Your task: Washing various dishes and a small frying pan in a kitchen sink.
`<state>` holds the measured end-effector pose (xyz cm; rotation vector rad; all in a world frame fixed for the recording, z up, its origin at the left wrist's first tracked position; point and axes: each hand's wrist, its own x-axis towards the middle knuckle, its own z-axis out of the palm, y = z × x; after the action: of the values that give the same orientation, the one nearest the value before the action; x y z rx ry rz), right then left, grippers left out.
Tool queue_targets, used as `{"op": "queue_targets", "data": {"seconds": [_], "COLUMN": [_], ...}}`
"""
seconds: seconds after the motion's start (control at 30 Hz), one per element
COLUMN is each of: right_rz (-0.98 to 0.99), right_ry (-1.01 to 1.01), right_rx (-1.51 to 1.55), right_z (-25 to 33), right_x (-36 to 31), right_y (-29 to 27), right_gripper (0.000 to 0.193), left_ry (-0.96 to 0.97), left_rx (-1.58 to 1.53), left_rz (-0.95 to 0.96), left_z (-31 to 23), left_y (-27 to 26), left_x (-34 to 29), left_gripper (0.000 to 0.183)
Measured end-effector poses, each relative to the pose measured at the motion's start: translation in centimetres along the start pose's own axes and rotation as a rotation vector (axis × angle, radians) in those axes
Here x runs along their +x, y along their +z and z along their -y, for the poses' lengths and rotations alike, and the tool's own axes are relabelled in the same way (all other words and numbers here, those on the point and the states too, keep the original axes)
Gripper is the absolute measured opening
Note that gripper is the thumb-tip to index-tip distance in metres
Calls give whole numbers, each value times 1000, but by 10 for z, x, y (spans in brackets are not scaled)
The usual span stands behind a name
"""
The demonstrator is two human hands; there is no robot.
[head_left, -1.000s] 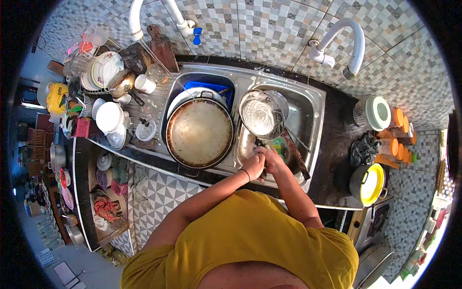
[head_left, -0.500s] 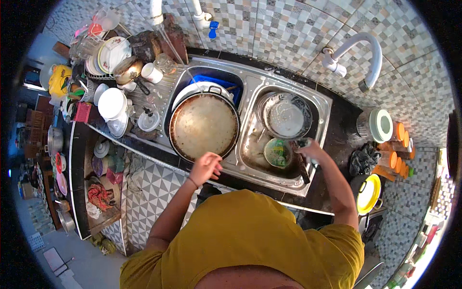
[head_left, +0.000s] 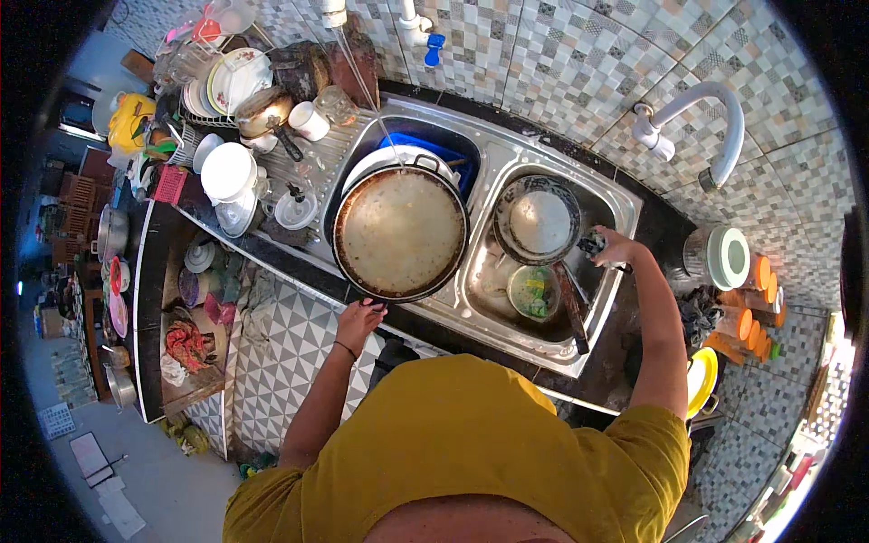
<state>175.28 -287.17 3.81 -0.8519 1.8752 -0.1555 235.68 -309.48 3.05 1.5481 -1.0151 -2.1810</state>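
Note:
A large round pan [head_left: 398,233] with a browned rim and cloudy water in it rests over the left basin, under a thin stream from a spout. My left hand [head_left: 360,319] is closed at its near edge, on the side handle there. My right hand [head_left: 615,246] is over the right basin, its fingers closed round a small dark and whitish wad, perhaps a scrubber. Just left of it lies a soapy metal pan [head_left: 539,222]. Below that pan is a bowl [head_left: 525,291] with something green and yellow inside. A long dark handle [head_left: 572,312] leans beside the bowl.
Stacked plates [head_left: 244,77], a white mug [head_left: 309,121] and a white tub [head_left: 226,172] crowd the left drainboard. A curved white tap [head_left: 724,118] stands out over the right side. Orange-lidded jars [head_left: 738,324] and a yellow-rimmed pot [head_left: 699,380] are at the right.
The view has shifted, moving the scene rightward. My left hand has lowered and closed at the large pan's edge. My right hand has moved up beside the soapy pan, which sits slightly further left in the basin.

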Motion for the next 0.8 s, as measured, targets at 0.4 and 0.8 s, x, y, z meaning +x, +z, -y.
{"op": "queue_targets", "data": {"seconds": [0.4,0.8], "right_rz": [-808,-300], "right_ry": [-156,-254], "right_rx": [-449,-391], "right_z": [41,84], "right_x": [-27,-34], "right_y": [8,172], "right_gripper": [63,53], "left_ry": [32,88], "left_rx": [-206,-135], "left_rz": [-80,-141], "left_z": [-13,-30], "left_y": [32,40], "left_x": [0,-10], "left_gripper": [23,6]}}
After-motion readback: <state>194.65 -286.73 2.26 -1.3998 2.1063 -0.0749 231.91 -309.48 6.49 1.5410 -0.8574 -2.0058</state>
